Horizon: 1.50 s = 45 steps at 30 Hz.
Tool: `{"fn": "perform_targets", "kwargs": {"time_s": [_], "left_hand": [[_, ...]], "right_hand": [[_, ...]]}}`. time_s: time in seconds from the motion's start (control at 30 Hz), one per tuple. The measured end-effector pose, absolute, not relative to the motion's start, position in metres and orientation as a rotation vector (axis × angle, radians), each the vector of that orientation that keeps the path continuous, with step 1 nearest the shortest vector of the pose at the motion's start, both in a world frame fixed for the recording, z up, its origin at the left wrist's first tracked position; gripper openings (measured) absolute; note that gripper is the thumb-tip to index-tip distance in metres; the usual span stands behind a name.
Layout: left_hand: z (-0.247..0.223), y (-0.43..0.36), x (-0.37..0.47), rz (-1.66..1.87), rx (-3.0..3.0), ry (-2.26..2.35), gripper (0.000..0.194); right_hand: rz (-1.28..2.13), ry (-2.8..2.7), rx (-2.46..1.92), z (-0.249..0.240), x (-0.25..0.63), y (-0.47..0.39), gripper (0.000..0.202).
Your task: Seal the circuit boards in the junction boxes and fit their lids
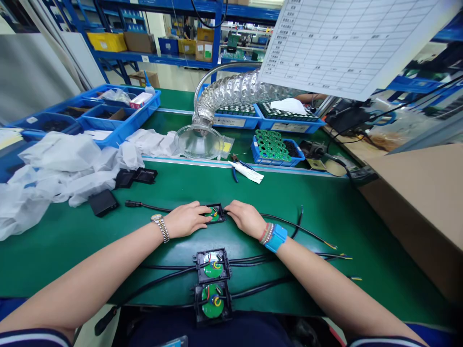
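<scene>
My left hand (186,219), with a watch on its wrist, grips the left part of a small open black plastic box (221,213). A round green circuit board (214,214) shows inside, partly under my fingers. At the box's right end my right hand (246,220) is closed in a pinch on a black cable (282,220), which runs right to bare coloured wire ends. Another black cable (146,206) leads left from the box to a connector. Nearer my body lie two more open boxes, an upper one (227,277) and a lower one (227,315), each with a board and cables.
White-wrapped parts (68,159) and black covers (103,203) lie at left. Beyond my hands are blue pliers (235,174), a white tube (249,173), a fume hood (199,142) and a basket (278,161) of green boards. A cardboard box (423,193) stands at right.
</scene>
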State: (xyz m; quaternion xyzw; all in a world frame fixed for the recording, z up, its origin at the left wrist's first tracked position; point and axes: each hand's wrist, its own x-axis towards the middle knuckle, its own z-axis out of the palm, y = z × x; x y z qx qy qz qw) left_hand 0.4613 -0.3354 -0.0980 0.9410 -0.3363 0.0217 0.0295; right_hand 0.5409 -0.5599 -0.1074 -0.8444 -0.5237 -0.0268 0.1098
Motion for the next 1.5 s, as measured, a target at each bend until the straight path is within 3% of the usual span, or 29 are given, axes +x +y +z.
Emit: {"fn": "perform_targets", "kwargs": {"time_s": [0.13,0.4,0.67,0.8,0.93,1.5], "left_hand": [[-0.096,-0.336,0.46,0.031,2.903,-1.028,0.031],[-0.098,-0.334,0.461,0.017,2.883,-0.982,0.029],[-0.087,-0.328,0.462,-0.062,2.779,-0.937,0.025],[-0.076,-0.315,0.461,-0.075,2.664,-0.606,0.03],[-0.077,-0.312,0.457,-0.057,2.747,-0.319,0.016],[-0.091,-0.324,0.455,0.055,2.838,-0.518,0.02]], "right_hand": [[-0.121,-1.625,-2.292,-0.111,0.539,-0.564,0.031],[-0.05,-1.743,-2.361,-0.106,0.537,-0.546,0.032],[-0.229,-1.771,-2.399,-0.111,0.522,-0.538,0.029],[-0.264,-1.73,-2.34,-0.117,0.521,-0.538,0.026],[-0.231,-1.729,-2.313,-0.115,0.519,-0.537,0.024],[-0.164,-1.671,-2.319,-0.113,0.517,-0.536,0.029]]}}
